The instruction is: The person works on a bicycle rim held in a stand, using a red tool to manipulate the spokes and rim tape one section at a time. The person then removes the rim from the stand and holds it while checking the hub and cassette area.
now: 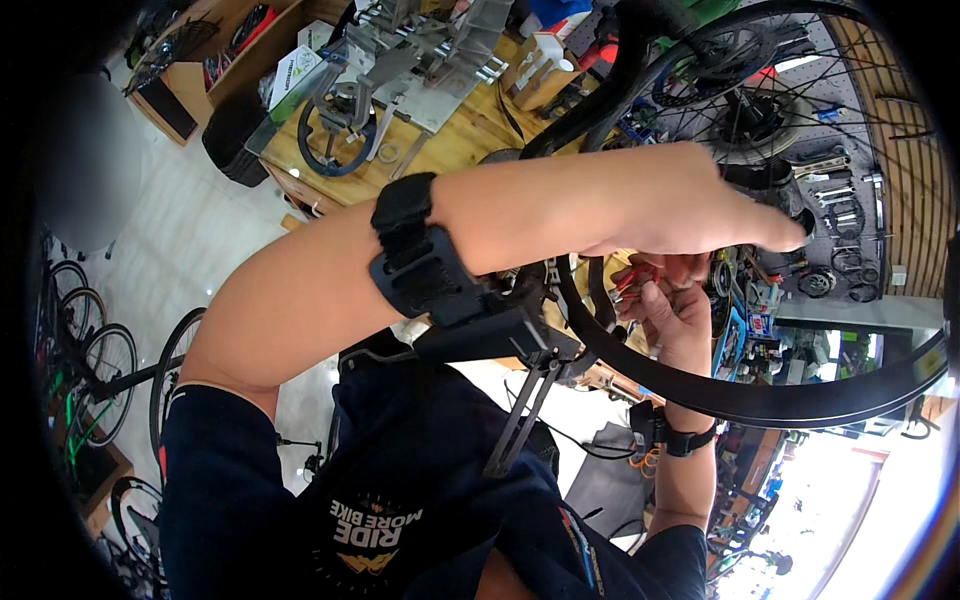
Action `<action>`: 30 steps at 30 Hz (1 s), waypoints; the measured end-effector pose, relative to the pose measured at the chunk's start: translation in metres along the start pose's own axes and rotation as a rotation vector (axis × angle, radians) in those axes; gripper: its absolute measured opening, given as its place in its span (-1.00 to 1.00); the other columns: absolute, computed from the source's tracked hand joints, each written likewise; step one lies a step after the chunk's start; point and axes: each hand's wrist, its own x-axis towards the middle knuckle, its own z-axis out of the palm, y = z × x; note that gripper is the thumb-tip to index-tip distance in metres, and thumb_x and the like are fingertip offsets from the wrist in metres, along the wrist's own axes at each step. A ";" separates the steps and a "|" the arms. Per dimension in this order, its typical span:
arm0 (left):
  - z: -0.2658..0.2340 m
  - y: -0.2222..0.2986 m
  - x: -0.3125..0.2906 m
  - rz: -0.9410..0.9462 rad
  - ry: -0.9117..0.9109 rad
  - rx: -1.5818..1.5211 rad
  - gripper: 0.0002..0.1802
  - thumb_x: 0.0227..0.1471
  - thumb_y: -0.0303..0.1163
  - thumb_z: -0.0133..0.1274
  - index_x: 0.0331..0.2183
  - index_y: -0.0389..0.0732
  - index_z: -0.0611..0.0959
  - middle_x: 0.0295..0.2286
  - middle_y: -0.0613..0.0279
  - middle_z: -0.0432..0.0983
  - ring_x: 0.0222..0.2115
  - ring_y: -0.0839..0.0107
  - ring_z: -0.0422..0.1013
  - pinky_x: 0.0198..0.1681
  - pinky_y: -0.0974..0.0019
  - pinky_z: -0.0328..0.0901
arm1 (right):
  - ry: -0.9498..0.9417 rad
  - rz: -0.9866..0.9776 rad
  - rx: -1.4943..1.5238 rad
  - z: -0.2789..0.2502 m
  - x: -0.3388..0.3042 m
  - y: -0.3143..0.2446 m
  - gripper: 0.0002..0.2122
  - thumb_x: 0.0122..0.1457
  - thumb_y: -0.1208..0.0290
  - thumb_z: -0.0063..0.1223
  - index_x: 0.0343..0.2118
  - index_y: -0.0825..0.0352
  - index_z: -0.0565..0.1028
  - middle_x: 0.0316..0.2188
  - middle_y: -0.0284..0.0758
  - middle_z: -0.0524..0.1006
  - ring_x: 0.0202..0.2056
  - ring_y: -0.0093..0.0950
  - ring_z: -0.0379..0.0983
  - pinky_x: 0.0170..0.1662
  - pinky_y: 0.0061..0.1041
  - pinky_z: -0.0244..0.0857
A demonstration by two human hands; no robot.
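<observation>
My left forearm reaches across the middle, and my left hand [690,205] lies in front of a black bicycle. Its outstretched digit points right, against or near a dark rounded part. The other fingers are hidden or blurred. Below it, my right hand [672,310] comes up from the lower right, its fingers closed around a small red-handled tool [632,284] whose exact kind I cannot make out. Both hands are beside the bicycle's black tube [590,115] and inside the curve of the deep black wheel rim [760,400].
A wooden workbench [430,155] at the back holds metal fixtures, boxes and a dark ring-shaped part [338,140]. Wrenches [835,190] hang on a grey tool board at right. Several bicycles [105,385] stand along the left. Black camera mounts are strapped to both my forearms.
</observation>
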 end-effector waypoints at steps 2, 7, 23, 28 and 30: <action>0.006 0.015 -0.002 0.022 0.013 -0.102 -0.39 0.00 0.08 0.11 -0.57 -0.40 0.61 -0.68 0.08 0.44 -0.69 0.34 0.36 -0.58 0.28 0.28 | -0.031 -0.029 -0.031 -0.002 0.001 -0.001 -0.66 0.27 0.44 0.01 0.03 0.53 0.35 -0.21 -0.20 0.55 -0.31 -0.50 0.53 -0.23 -0.55 0.44; 0.006 0.015 0.006 -0.048 -0.009 -0.071 -0.40 -0.03 0.08 0.14 -0.60 -0.37 0.58 -0.66 0.10 0.44 -0.66 0.34 0.37 -0.54 0.29 0.29 | -0.016 0.006 0.005 -0.009 -0.004 0.004 -0.65 0.25 0.43 0.05 0.02 0.53 0.36 -0.22 -0.20 0.55 -0.32 -0.52 0.53 -0.22 -0.55 0.43; -0.014 -0.032 0.007 0.009 -0.045 0.066 -0.31 -0.14 0.21 0.24 -0.43 -0.34 0.56 -0.54 0.22 0.45 -0.52 0.48 0.42 -0.43 0.46 0.30 | -0.035 0.032 -0.046 0.011 -0.002 -0.002 -0.67 0.21 0.45 0.11 -0.02 0.48 0.39 -0.21 -0.20 0.56 -0.28 -0.50 0.53 -0.18 -0.55 0.42; -0.013 -0.033 0.006 0.028 -0.016 0.060 -0.30 -0.16 0.22 0.25 -0.44 -0.33 0.55 -0.56 0.22 0.45 -0.53 0.47 0.41 -0.42 0.47 0.28 | -0.039 0.051 -0.073 0.014 0.003 -0.001 -0.72 0.22 0.47 0.10 -0.06 0.48 0.40 -0.23 -0.23 0.56 -0.30 -0.52 0.52 -0.20 -0.56 0.41; -0.013 -0.031 0.005 0.029 -0.011 0.066 -0.30 -0.16 0.23 0.25 -0.44 -0.33 0.55 -0.56 0.22 0.45 -0.53 0.47 0.41 -0.42 0.47 0.28 | -0.026 0.059 -0.091 0.016 0.004 -0.001 -0.73 0.22 0.47 0.09 -0.07 0.47 0.40 -0.23 -0.23 0.56 -0.31 -0.52 0.52 -0.21 -0.56 0.41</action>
